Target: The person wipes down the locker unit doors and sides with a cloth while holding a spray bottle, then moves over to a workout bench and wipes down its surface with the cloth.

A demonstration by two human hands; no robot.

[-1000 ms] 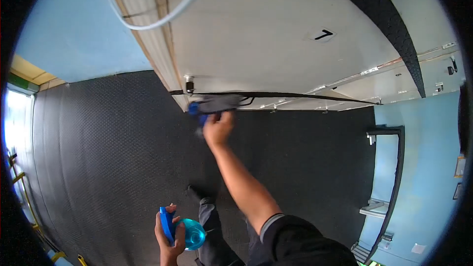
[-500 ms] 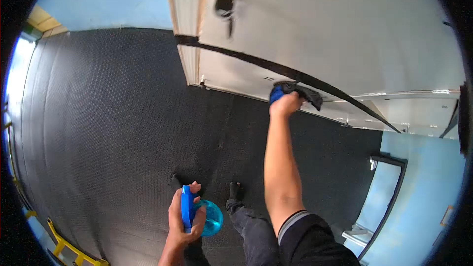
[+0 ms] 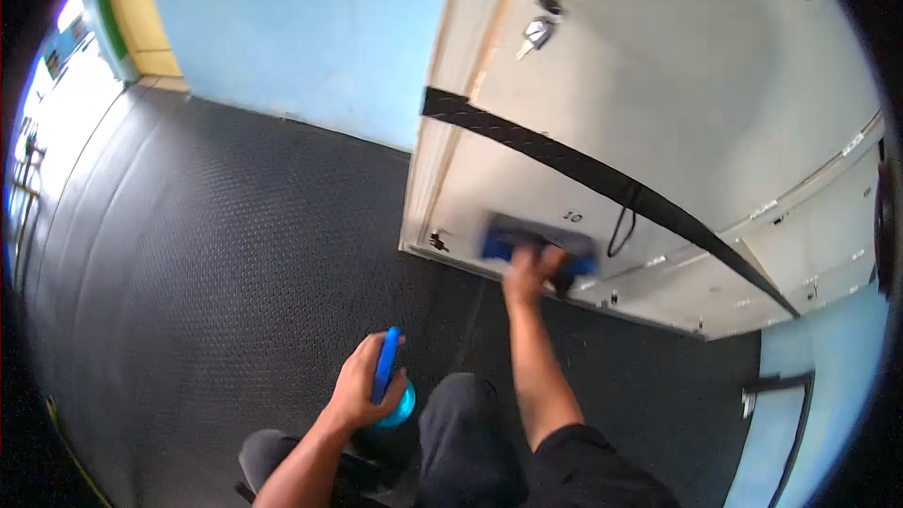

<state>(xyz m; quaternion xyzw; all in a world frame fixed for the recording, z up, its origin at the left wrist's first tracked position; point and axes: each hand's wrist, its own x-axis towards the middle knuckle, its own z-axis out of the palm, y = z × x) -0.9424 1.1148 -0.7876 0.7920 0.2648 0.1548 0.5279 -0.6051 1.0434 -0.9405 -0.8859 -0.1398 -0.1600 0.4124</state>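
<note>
My left hand (image 3: 367,383) is wrapped round a spray bottle with a blue trigger head (image 3: 386,364) and a turquoise see-through body (image 3: 402,406). It is low in front of my knees, above the floor. My right hand (image 3: 532,273) reaches forward and grips a dark grey and blue cloth (image 3: 503,232), blurred by motion. The cloth lies against the lower locker door (image 3: 480,179), below and left of the number 10. Whether every part of it touches the door I cannot tell.
Keys (image 3: 536,35) hang from the upper locker door's lock. A black strap (image 3: 564,155) crosses the lockers, with a thin cord loop (image 3: 621,233) below it. Black textured matting (image 3: 235,245) covers the floor. Blue walls stand behind, and a framed panel (image 3: 776,442) is at lower right.
My view has come lower and closer to the lockers, and my knees are now bent. The cloth has shifted from the right of the number 10 to below and left of it.
</note>
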